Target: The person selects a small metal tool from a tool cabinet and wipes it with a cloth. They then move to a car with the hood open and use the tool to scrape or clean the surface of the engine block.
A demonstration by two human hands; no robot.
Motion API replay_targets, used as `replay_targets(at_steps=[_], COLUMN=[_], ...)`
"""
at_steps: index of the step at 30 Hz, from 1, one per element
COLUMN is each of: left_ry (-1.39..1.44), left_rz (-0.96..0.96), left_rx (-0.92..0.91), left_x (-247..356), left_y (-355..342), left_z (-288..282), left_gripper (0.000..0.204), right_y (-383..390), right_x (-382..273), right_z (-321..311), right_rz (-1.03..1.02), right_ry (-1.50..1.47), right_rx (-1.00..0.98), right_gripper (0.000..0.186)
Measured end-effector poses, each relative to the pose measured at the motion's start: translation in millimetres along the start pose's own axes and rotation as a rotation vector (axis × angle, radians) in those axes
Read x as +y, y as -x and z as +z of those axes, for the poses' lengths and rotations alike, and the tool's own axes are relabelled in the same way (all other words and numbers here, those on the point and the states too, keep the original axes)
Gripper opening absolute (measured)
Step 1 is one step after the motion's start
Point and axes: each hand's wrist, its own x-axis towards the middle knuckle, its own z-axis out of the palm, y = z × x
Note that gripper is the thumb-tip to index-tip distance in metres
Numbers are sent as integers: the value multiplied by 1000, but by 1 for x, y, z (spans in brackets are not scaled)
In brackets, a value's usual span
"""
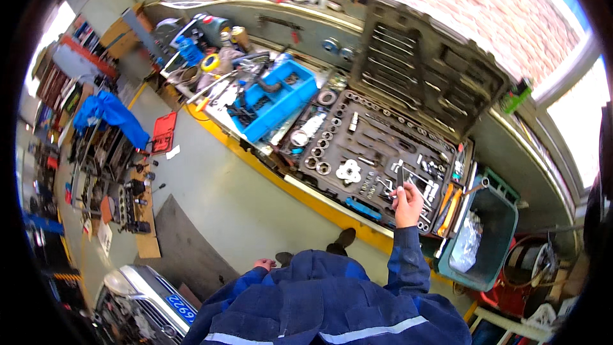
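Right hand (pixel 407 202): thumb and fingers pinch a slim dark tool (pixel 400 176).
Slim dark tool: over the near right part of the open tool case (pixel 345 138); touching the tray or lifted off it, I cannot tell.
Left hand (pixel 264 264): low at the near left, well apart from the surface (pixel 255 162); too small to tell its grip.
Tool case step: probably picking out or seating this one piece.
Next tool move: appears to call for a steady pinch and a clear path past the bright wrenches (pixel 418 182) crowded just beside the fingers.
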Motion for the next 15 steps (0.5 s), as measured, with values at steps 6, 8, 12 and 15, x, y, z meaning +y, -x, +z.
replay_targets(at_steps=[6, 8, 12, 15], left_ry=[172, 200, 266, 346], left_rz=[16, 62, 296, 498], left_rx=[-56, -102, -230, -318], left_x=[10, 13, 72, 131], left_y=[-6, -5, 30, 90], left_z=[-18, -34, -60, -90], left_gripper=[28, 29, 31, 32], right_y=[60, 94, 167, 220], right_x=[4, 14, 48, 63], right_z=[101, 140, 207, 257], right_rz=[51, 91, 215, 346], right_ry=[6, 11, 152, 129], right_rx=[-174, -269, -441, -576], right_gripper=[15, 16, 20, 23])
